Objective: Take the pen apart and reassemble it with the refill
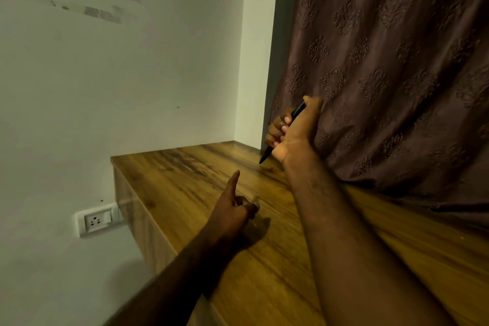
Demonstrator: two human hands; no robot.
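**Right hand grips pen above far end of desk; left hand points**

Nearest: two bare forearms reach forward over the brown wood-grain desk (185, 185), which runs away toward a corner of the room.

Left hand (235, 209): hovers low over the desk surface, well short of the right hand. One finger extended straight, aimed up and away; the other fingers curled in toward the palm. It has hold of nothing visible. Its shadow falls on the wood just to its right.

Right hand (293, 132): farther out, raised above the far end of the desk, palm side toward the camera, close against the curtain. Fingers wrapped tight around the slim black pen (267, 153), thumb stretched up along it. The pen sits tilted in the fist: lower tip pokes out below the hand, pointing down-left, near the desk surface though contact cannot be judged; upper end shows above the curled fingers, beside the thumb. The pen looks to be in one piece; details too dark to tell.

Left, below desk level: white wall socket plate (96, 219) on the pale wall (119, 74), just beside the desk's side panel.

Right and far: brown curtain with embossed floral motifs (383, 61), its hem bunched on the desk edge.
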